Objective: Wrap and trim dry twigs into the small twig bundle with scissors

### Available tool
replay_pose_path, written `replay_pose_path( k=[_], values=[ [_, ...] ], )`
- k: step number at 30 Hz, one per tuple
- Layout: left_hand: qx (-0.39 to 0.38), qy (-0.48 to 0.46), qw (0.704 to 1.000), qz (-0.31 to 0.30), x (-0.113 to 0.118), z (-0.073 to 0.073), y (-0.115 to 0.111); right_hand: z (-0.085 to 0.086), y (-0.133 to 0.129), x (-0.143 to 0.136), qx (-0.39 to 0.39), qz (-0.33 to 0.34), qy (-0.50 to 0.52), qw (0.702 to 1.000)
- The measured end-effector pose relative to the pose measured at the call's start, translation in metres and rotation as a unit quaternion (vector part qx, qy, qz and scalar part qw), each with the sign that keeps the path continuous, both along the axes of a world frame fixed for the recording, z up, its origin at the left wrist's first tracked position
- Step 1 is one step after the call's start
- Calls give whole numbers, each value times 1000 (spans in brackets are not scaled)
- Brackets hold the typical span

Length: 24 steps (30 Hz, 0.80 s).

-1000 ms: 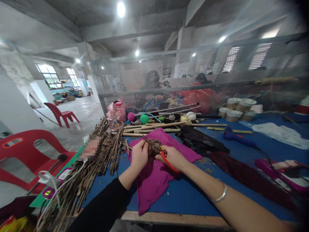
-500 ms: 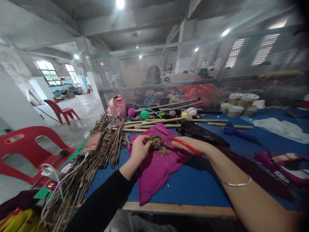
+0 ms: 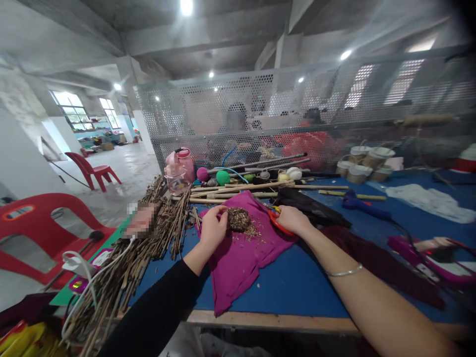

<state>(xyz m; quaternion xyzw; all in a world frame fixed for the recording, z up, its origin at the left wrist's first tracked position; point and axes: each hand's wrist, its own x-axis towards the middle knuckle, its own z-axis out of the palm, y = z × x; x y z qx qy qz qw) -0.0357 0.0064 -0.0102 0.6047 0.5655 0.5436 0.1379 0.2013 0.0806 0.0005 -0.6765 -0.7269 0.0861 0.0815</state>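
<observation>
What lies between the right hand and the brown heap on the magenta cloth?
In the head view: the red scissor handle at the right hand, then magenta cloth with loose brown bits strewn beside the brown heap.

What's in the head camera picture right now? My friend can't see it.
A person's right hand holds red-handled scissors over a purple cloth, and the left hand is beside a heap of brown bits lying on it. The cloth lies on a blue table, with a bundle of sticks to the left and yarn balls behind.
</observation>
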Motion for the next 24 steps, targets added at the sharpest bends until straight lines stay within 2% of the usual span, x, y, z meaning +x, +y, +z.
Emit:
replay_pose_path(
  k=[4,10,12,15,17,18,21,24],
  values=[
    [5,-15,1000,-9,2,5,-4,0,-1,0,7,-1,17,1000],
    [3,-53,997,-62,14,13,-15,23,-3,11,62,-7,89,994],
    [-23,-103,990,-89,20,13,-17,26,-10,5,83,39,205,974],
    [-113,-244,952,-143,28,13,-18,24,-29,-18,32,124,302,945],
    [-159,-328,914,-177,32,13,-19,20,-44,-37,-61,196,411,888],
    [-170,-352,900,-192,33,13,-19,18,-51,-46,-96,211,438,869],
    [-181,-367,884,-224,32,12,-18,14,-66,-65,-168,235,475,831],
    [-180,-371,880,-238,29,12,-16,12,-70,-70,-179,239,488,821]
  ],
)
